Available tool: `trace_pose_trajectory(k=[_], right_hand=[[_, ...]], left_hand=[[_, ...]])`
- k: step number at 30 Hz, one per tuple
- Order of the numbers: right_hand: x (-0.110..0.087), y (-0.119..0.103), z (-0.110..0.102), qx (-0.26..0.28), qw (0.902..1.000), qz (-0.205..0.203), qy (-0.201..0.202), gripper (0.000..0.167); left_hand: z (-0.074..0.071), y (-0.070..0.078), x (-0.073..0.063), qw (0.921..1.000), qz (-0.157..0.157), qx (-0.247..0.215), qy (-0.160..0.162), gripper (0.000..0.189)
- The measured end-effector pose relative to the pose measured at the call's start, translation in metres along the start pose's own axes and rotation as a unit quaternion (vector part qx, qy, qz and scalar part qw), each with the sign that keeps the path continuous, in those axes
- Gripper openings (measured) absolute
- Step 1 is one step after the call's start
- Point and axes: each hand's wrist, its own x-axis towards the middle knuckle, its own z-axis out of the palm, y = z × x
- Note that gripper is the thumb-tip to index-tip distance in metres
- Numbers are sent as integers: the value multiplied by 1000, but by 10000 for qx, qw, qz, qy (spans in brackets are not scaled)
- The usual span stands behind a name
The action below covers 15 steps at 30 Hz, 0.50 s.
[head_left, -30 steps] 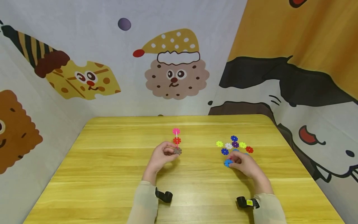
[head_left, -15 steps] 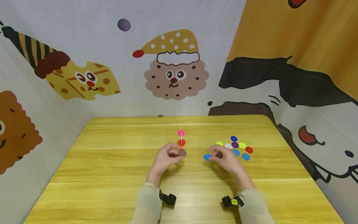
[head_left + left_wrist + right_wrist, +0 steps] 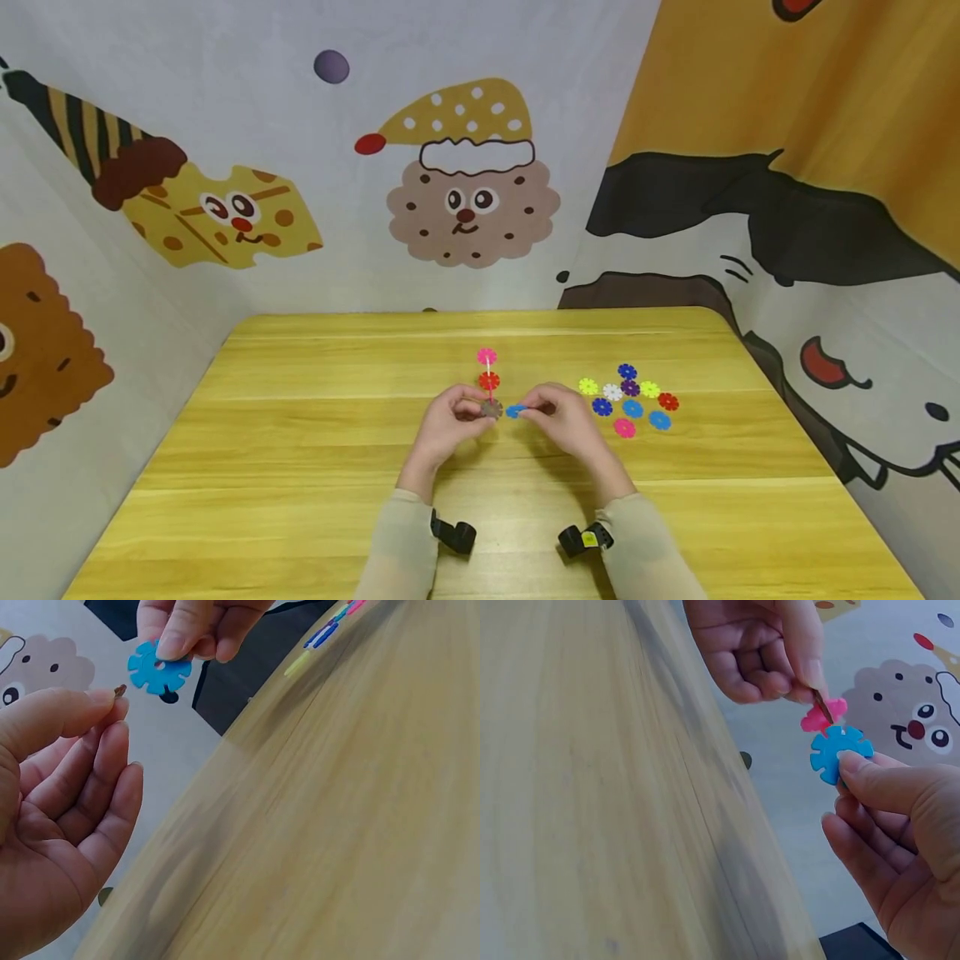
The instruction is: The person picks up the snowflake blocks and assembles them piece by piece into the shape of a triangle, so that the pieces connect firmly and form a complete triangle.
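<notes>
Near the centre of the frame, the left hand [image 3: 446, 421] pinches a brown-grey notched disc [image 3: 491, 408] between thumb and fingertip, and the right hand [image 3: 566, 421] grips a light-blue notched disc [image 3: 514, 411] the same way. The two discs lie just beside each other, a slim gap showing in the head view. The step in hand looks like slotting one into the other. To do it well, keep the blue disc's face turned across the brown-grey one, line up a slot on each rim, and push straight in. Pinching on the far side of each disc should leave the meeting slots free; twisting could strain the chain above, where a red disc [image 3: 489, 381] and a pink disc [image 3: 487, 357] rise towards the top, linked by edge-on pieces.

The discs seem to be thin, smooth plastic, flower-shaped, with square-cut slots around the rim; the blue one shows a small central hole. More loose discs [image 3: 633, 408] lie right of centre on the pale, wood-grained table [image 3: 300, 467].
</notes>
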Motion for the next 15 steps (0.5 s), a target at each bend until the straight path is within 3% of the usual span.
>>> trace_pose_trajectory(k=[9,15], right_hand=[[7,-5,7,-212,9998,-4,49,11],[10,-10,10,-451,9985,-145,289,10]], left_hand=[[2,3,2,9997,200,-123,68,31],[5,6,2,9993,249,-265,118,29]])
